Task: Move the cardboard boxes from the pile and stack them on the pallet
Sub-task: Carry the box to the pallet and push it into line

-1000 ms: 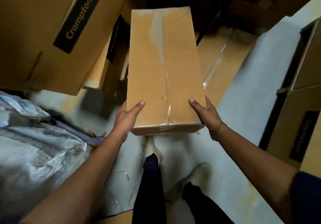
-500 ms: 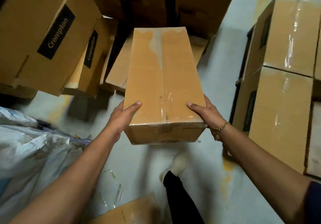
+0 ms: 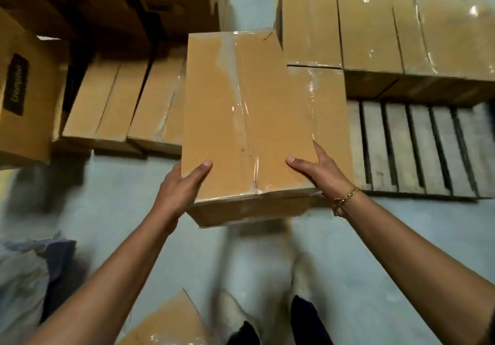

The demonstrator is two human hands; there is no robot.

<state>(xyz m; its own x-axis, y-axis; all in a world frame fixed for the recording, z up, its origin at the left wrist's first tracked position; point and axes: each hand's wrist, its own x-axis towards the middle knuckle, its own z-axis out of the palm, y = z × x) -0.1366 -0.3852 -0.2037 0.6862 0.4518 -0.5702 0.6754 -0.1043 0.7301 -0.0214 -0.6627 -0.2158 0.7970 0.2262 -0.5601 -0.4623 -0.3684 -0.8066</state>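
Observation:
I carry a long taped cardboard box (image 3: 241,119) in front of me, above the floor. My left hand (image 3: 182,186) grips its near left corner, thumb on top. My right hand (image 3: 318,170) grips the near right edge, thumb on top, a gold bracelet on the wrist. To the right lies a grey slatted wooden pallet (image 3: 417,146), its near part bare. A row of similar boxes (image 3: 375,28) stands on its far side, and one more box (image 3: 329,109) lies at the pallet's left edge, partly behind the carried one.
Several boxes of the pile (image 3: 123,103) lie on the floor at the left, with large branded cartons (image 3: 24,98) stacked behind and beside them. Crumpled plastic sheeting (image 3: 24,277) lies at the lower left. Another box (image 3: 166,323) sits by my feet.
I have turned right with the box held in both hands. The pile has slid to the left and the pallet with its boxes has come into full view.

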